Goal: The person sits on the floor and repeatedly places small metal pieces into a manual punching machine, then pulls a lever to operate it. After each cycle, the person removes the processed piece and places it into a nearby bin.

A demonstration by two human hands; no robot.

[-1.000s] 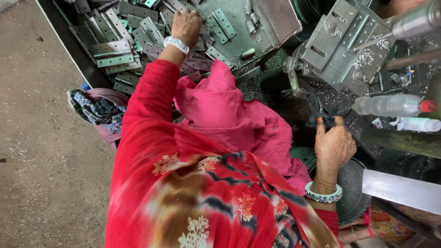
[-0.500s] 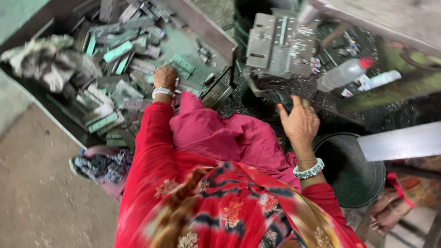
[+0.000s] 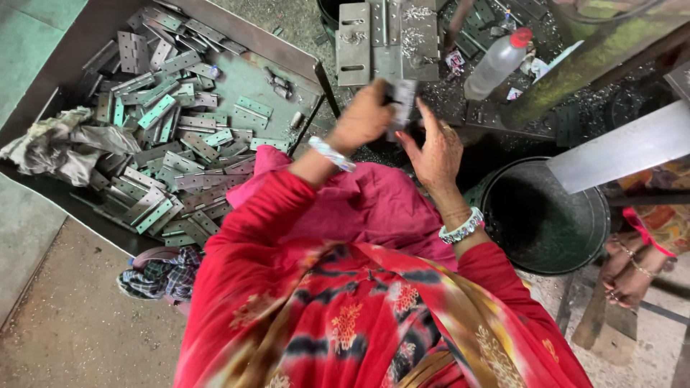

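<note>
Overhead, left hand [image 3: 366, 118] fingers grip a blurred metal hinge [image 3: 402, 100], long axis upright; right hand [image 3: 437, 149] fingers spread beside it.

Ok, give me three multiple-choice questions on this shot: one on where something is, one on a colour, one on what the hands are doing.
1. Where is the tray of hinges?
A. at the person's left
B. at their right
C. behind them

2. What colour is the bottle cap?
A. blue
B. red
C. white

3. What do the left hand and right hand do?
A. rest apart
B. hold the bottle
C. meet on a metal piece

Answers: A, the tray lies at the left hand's side; B, the cap is red; C, both hands close around the piece.
</note>
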